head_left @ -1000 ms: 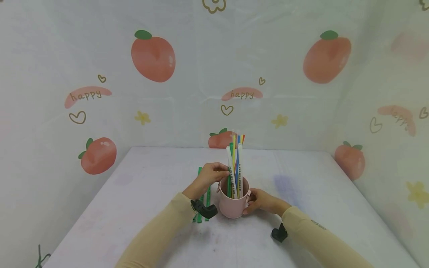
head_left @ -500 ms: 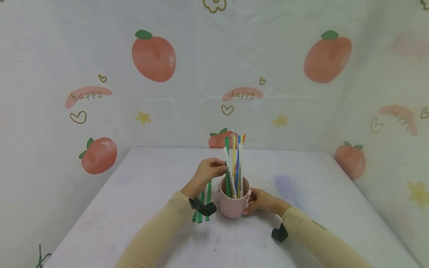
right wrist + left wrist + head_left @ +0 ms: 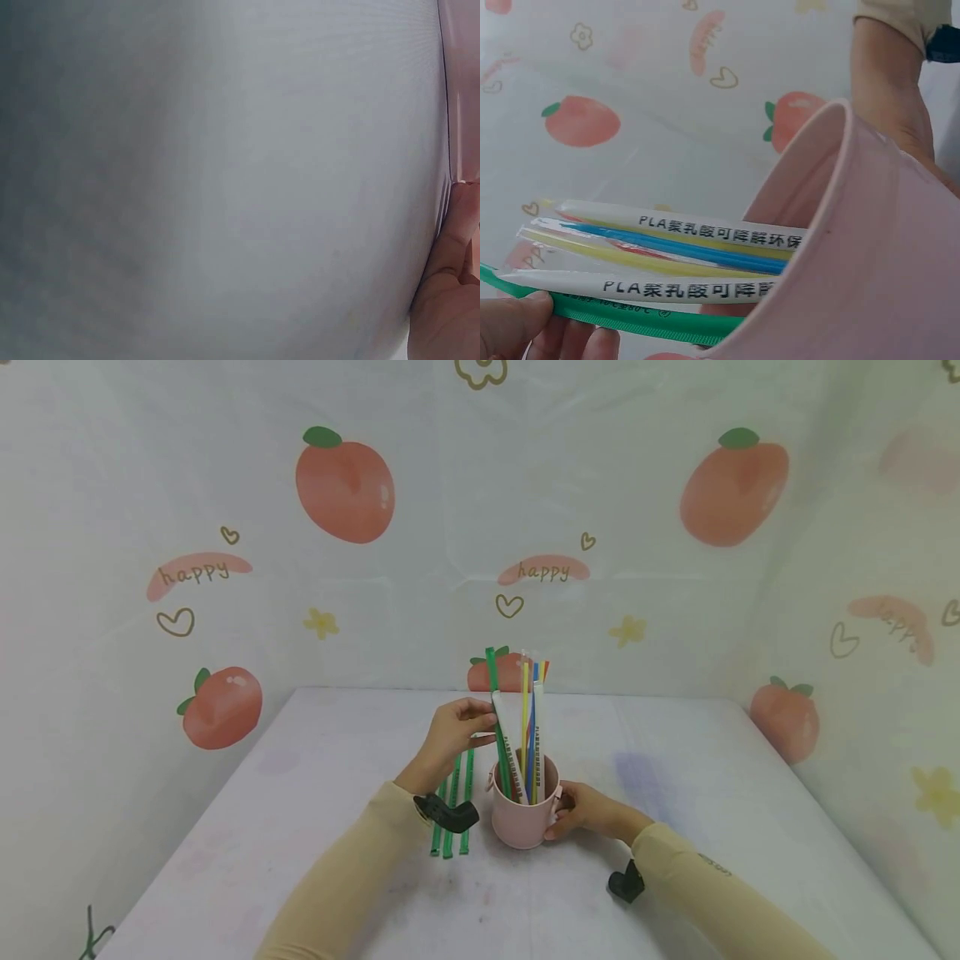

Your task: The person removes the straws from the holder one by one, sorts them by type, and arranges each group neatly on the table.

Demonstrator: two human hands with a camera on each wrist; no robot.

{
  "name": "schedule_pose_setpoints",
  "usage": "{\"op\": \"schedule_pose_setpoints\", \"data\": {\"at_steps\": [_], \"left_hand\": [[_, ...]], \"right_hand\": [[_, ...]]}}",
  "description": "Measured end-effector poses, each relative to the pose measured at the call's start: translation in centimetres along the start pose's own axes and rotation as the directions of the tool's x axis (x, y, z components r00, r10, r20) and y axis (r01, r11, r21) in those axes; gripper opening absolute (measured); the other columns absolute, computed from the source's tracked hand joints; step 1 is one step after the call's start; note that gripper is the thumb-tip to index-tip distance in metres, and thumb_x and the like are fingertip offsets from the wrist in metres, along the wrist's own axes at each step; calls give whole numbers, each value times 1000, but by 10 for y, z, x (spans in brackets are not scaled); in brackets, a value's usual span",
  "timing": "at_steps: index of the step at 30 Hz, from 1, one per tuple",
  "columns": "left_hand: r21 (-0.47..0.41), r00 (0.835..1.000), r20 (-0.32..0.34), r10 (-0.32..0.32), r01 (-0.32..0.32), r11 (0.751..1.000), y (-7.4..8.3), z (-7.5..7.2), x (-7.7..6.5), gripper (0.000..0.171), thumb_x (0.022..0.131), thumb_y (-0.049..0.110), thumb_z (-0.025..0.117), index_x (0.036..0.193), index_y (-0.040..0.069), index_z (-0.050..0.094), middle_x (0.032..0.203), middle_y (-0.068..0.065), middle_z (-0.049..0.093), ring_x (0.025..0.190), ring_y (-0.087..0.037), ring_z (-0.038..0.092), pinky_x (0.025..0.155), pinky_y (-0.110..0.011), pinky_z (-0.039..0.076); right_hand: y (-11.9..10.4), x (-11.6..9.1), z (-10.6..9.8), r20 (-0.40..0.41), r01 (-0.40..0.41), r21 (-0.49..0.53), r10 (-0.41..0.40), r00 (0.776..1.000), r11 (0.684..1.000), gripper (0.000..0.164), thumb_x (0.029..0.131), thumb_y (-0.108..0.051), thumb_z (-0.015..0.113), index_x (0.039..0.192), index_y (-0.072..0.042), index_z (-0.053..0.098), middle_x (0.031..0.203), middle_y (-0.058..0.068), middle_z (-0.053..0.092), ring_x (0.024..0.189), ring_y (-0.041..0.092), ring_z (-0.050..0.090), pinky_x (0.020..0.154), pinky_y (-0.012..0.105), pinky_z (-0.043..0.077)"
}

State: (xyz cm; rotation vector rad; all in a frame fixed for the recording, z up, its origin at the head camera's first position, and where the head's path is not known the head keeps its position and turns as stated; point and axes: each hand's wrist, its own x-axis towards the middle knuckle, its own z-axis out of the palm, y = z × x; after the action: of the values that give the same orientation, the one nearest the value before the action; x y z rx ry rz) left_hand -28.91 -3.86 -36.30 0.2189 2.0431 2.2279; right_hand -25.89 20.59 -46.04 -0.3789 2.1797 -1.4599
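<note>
My left hand (image 3: 450, 735) pinches a green-wrapped straw (image 3: 492, 672) between thumb and fingers, above the rim of a pink cup (image 3: 517, 827). The straw leans left, its lower part inside the cup. White-wrapped straws (image 3: 660, 288) with black print stand in the cup too, one of them right beside the green straw, along with clear-wrapped yellow and blue straws (image 3: 675, 244). At the cup's right side, my right hand (image 3: 596, 812) grips the handle; some fingers are hidden there. The right wrist view catches only part of that hand (image 3: 450, 292) against the cup (image 3: 463, 90).
Several green-wrapped straws (image 3: 447, 839) lie side by side on the white-covered table (image 3: 360, 893), left of the cup and partly under my left forearm. A white curtain (image 3: 435, 485) with peach prints hangs behind the table.
My left hand has moved up and left, and the green straw has risen and tilted left with it. The neighbouring white straw also leans further left. My right hand and the cup stay put.
</note>
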Motion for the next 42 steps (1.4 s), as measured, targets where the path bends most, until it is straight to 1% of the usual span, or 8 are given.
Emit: {"op": "schedule_pose_setpoints", "data": {"at_steps": [8,18,25,30,35,38,42], "left_hand": [[-55,999,-20,44,-45,997,10,-8,1,17,88,5,62,103,0,60,92,-9,61,84,-19,64,79,-38,54],[-103,994,-59,92,-97,990,23,-19,3,16,87,5,63,101,0,59,87,-5,60,79,-15,64,78,-37,54],[-198,989,-91,120,-136,971,37,-34,2,10,87,4,62,96,4,58,86,-2,60,79,-13,64,79,-35,54],[-236,985,-121,124,-150,960,44,-46,0,10,87,5,63,96,6,58,85,-1,60,79,-13,64,77,-32,54],[-223,987,-132,96,-124,967,41,-56,-2,13,88,5,61,100,6,57,86,-1,61,78,-12,64,76,-29,54],[-204,987,-141,79,-107,973,36,-61,-3,17,88,4,61,104,3,56,86,-1,61,78,-12,63,78,-29,54],[-167,987,-155,45,-71,983,25,-68,-5,24,88,6,61,111,1,55,87,-1,61,78,-11,63,80,-31,53]], "right_hand": [[1,0,-1,5,12,-10,-12,1000,1000,52,66,-7,83,109,-1,54,87,4,48,84,18,45,72,26,40],[0,-1,-1,3,13,-34,-13,1000,999,52,67,-8,83,110,-2,54,87,5,48,84,19,45,72,26,39],[1,-1,-1,6,32,-27,-31,999,999,50,66,-7,83,107,-2,54,86,5,48,84,18,46,73,26,40],[1,-1,-1,4,26,-27,-25,1000,999,51,66,-8,83,108,-2,54,87,4,48,84,18,46,73,26,40],[0,-1,-1,-3,21,-34,-21,1000,999,51,66,-9,83,108,-2,54,86,5,48,83,18,46,72,27,40],[0,-1,-1,-2,17,-41,-17,1000,999,51,67,-9,83,108,-3,54,86,5,48,84,18,46,73,27,40],[1,-1,-1,-2,15,-47,-15,1000,999,52,67,-9,83,110,-3,54,88,4,49,85,19,47,74,27,40]]}}
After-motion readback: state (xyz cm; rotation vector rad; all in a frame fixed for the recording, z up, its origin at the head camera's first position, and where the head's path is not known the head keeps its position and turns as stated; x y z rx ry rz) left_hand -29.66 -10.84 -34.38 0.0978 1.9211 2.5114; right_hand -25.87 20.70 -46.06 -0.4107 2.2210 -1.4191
